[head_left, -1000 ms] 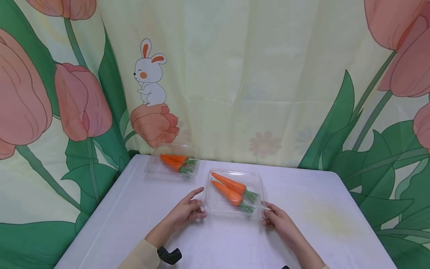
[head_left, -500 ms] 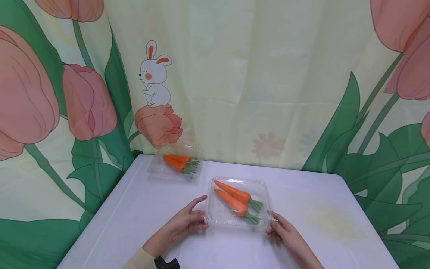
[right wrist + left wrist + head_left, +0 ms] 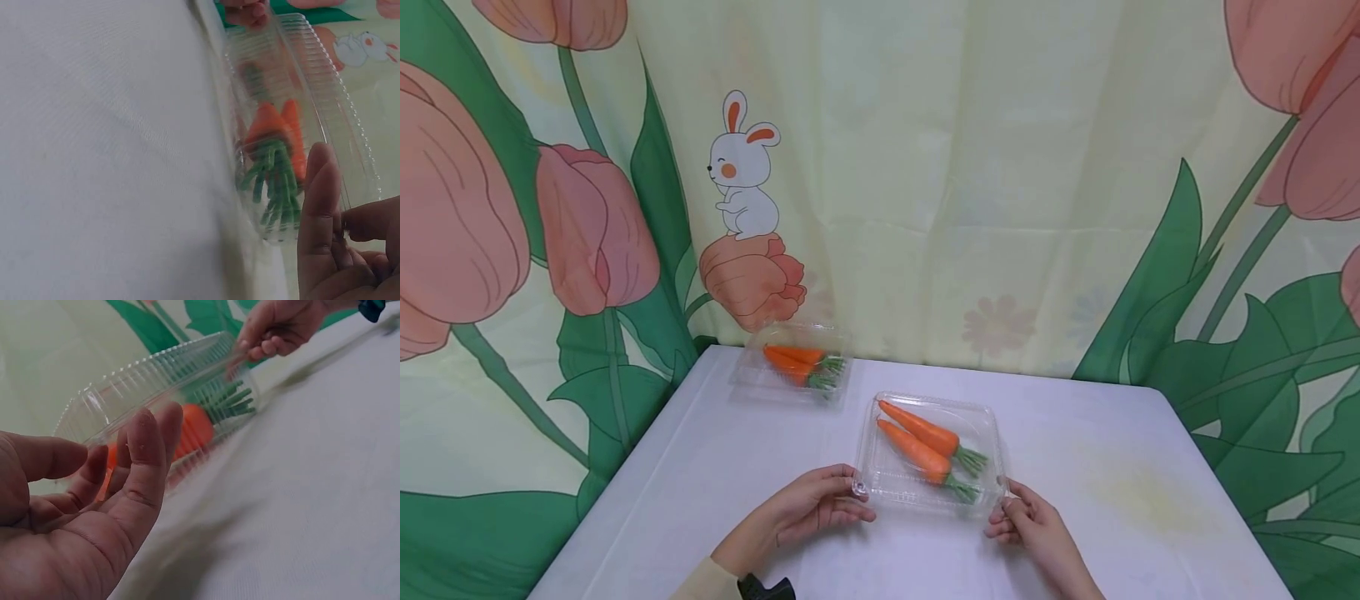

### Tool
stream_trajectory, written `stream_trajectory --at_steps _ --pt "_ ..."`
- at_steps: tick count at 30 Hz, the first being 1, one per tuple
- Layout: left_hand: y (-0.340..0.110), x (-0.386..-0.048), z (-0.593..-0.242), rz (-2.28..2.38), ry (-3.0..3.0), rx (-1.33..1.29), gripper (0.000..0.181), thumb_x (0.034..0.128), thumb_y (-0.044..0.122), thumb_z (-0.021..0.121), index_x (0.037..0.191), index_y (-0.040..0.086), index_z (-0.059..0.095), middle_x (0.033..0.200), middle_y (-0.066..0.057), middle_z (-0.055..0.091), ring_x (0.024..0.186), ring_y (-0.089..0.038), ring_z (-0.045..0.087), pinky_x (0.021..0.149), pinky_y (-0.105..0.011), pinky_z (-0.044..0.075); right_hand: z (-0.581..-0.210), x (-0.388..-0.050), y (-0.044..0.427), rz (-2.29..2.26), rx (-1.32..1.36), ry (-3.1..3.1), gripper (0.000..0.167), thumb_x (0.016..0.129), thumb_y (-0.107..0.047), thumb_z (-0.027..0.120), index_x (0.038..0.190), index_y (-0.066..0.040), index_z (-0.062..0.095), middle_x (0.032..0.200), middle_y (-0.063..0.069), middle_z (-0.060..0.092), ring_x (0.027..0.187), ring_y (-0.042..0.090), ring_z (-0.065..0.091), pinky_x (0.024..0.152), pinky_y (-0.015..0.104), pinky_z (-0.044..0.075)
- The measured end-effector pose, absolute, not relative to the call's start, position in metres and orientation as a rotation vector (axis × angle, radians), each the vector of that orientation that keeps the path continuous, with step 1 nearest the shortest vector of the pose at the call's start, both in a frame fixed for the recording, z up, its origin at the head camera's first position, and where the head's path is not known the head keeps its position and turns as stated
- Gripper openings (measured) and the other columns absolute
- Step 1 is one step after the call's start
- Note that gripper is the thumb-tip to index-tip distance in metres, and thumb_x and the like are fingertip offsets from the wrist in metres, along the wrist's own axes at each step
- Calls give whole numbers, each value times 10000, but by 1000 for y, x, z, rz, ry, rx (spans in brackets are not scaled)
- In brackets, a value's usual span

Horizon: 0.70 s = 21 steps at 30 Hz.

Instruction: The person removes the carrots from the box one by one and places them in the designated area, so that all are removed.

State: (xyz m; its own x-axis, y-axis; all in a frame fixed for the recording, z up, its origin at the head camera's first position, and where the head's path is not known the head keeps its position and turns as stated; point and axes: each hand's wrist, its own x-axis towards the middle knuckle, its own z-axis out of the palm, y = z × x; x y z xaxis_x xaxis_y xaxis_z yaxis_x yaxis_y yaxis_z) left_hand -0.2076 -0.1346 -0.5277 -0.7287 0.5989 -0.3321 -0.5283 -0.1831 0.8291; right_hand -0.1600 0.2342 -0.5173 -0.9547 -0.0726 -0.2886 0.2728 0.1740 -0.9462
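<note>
A clear plastic clamshell box [image 3: 880, 492] with its lid down lies near the middle of the white table, two carrots [image 3: 917, 450] with green tops inside. At its near left corner my left hand [image 3: 816, 504] pinches the rim between thumb and forefinger, the other fingers loosely bent below. My right hand [image 3: 1033, 525] pinches the rim at the near right corner; the right wrist view shows thumb and finger [image 3: 322, 187] meeting at the edge. Through the box's ribbed wall [image 3: 169, 369], carrots show orange in the left wrist view, partly behind my left fingers.
A second clear clamshell box [image 3: 752, 379] holding carrots [image 3: 797, 364] stands at the back left of the table [image 3: 1112, 467]. Behind the table hangs a curtain [image 3: 1000, 167] printed with tulips and a rabbit. A dark band [image 3: 766, 588] is on my left wrist.
The box first shifted toward me in view, with both hands at its near corners. My left forefinger, earlier stretched along the left side, has drawn in to the corner.
</note>
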Motion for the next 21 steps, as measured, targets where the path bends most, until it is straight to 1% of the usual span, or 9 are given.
stream_trajectory --at_steps 1,4,9,13,16,21 --pt "-135 -208 -529 1968 1356 102 304 1088 118 475 1333 -59 451 1147 -149 692 1051 -276 750 868 -295 606 -517 -160 233 -1858 207 2191 513 1099 -72 416 1543 140 270 916 103 693 813 203 741 725 314 617" --pt "-135 -208 -532 1968 1392 121 261 1075 95 505 1282 -64 499 1126 -136 700 1027 -242 750 891 -291 599 -516 -158 230 -1866 252 2217 497 1092 -64 426 1530 138 305 904 113 695 805 211 747 713 311 619" --pt "-137 -206 -535 1955 1462 129 177 1025 42 577 1169 -59 584 1071 -113 718 1003 -184 742 918 -261 585 -517 -157 224 -1881 353 2238 471 1085 -58 434 1515 117 357 887 124 694 803 238 762 707 322 627" --pt "-136 -204 -536 1958 1449 169 108 1000 16 596 1103 -11 582 1047 -89 717 973 -153 740 887 -233 584 -517 -155 222 -1899 406 2243 462 1082 -55 438 1510 111 378 885 137 696 794 244 763 695 321 627" --pt "-133 -202 -536 1998 1433 150 69 997 22 607 1059 39 581 1029 -72 722 931 -124 735 850 -218 586 -516 -155 222 -1917 401 2235 469 1082 -56 443 1509 124 371 883 138 697 785 237 761 688 317 625" --pt "-125 -200 -537 2035 1453 119 77 986 14 602 961 83 581 913 -24 703 805 -74 699 765 -192 573 -516 -154 224 -1914 355 2209 498 1085 -68 453 1522 142 340 883 124 695 788 225 760 699 316 625"
